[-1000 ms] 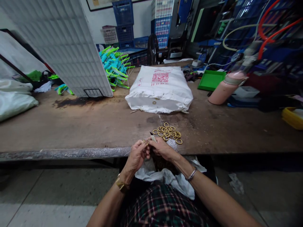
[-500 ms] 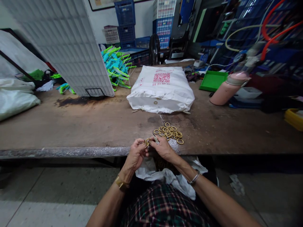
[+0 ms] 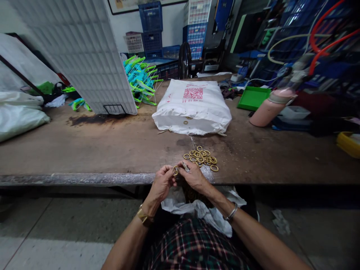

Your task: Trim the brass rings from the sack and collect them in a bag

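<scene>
At the table's front edge, my left hand (image 3: 163, 182) is closed, pinching a brass-coloured ring (image 3: 176, 170) between thumb and fingers. My right hand (image 3: 194, 178) is closed around a small, thin, pale blade-like tool (image 3: 185, 166); its exact kind is too small to tell. The right fingertips meet the ring's right side. Just beyond the hands lies a loose pile of similar rings (image 3: 201, 156). In my lap, below the table edge, an opened white sack (image 3: 197, 210) holds more rings, partly hidden by my right forearm.
A full white sack (image 3: 194, 107) with a red printed code lies behind the ring pile. To its right are a green tray (image 3: 254, 97) and a pink bottle (image 3: 266, 111). A tall grey ribbed panel (image 3: 92, 63) stands left, beside green and blue plastic pieces (image 3: 142, 80).
The ring between my hands has turned to show more of its opening, and the tool in my right hand has tilted slightly. The view has shifted a little; the pile is unchanged.
</scene>
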### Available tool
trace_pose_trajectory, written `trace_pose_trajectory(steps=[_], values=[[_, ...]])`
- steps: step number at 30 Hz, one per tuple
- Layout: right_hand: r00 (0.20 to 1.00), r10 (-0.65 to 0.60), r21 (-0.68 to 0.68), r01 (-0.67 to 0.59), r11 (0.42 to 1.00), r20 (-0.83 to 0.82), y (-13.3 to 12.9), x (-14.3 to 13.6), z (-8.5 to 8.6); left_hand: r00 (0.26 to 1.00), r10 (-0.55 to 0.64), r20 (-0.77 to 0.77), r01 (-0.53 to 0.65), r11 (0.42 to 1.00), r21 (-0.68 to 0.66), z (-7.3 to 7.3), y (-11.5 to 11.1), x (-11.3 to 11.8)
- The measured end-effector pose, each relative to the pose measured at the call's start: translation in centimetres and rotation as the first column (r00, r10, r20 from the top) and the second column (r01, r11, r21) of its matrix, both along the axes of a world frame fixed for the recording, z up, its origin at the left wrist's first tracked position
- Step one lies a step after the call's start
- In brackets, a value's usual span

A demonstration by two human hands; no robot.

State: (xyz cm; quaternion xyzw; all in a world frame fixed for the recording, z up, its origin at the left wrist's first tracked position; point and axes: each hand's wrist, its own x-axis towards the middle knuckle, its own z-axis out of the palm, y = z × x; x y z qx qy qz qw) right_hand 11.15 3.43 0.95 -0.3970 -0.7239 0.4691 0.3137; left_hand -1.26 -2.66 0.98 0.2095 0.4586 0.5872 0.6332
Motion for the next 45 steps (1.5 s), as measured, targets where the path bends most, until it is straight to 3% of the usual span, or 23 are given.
trace_pose_trajectory(steps=[8, 12, 16, 20, 24, 30, 40, 45], values=[[0.993, -0.118, -0.071, 0.117, 0.991, -0.012, 0.3, -0.3, 0.4, 0.992, -0.028, 0.119, 0.033, 0.999, -0.038, 0.4, -0.2, 0.3], [0.997, -0.076, -0.085, 0.075, 0.994, -0.001, 0.7, -0.3, 0.6, 0.983, 0.035, 0.18, -0.021, 0.997, -0.081, 0.6, 0.2, -0.1], [1.0, -0.001, -0.237, -0.003, 0.971, -0.016, 0.7, -0.3, 0.8, 0.976, 0.062, 0.21, -0.042, 0.994, -0.097, 0.5, 0.5, -0.4], [0.997, -0.019, -0.465, -0.016, 0.885, -0.07, 0.7, -0.3, 0.9, 0.993, 0.031, 0.117, -0.029, 0.999, -0.021, 0.5, 0.2, -0.2], [0.985, -0.063, -0.652, -0.059, 0.756, -0.162, 0.7, -0.4, 1.2, 0.989, -0.014, -0.15, 0.026, 0.996, 0.081, 0.3, -0.2, -0.1], [0.969, -0.07, -0.757, -0.141, 0.638, -0.239, 0.7, -0.4, 1.4, 0.931, -0.033, -0.363, 0.09, 0.986, 0.141, 0.4, -0.4, -0.4], [0.967, -0.108, -0.788, -0.12, 0.604, -0.231, 0.7, -0.6, 1.1, 0.883, -0.1, -0.458, 0.171, 0.978, 0.116, 0.2, -0.4, 0.1], [0.96, -0.124, -0.755, -0.115, 0.646, -0.253, 0.3, -0.7, 0.7, 0.91, -0.057, -0.411, 0.12, 0.984, 0.13, -0.2, -0.4, 0.6]])
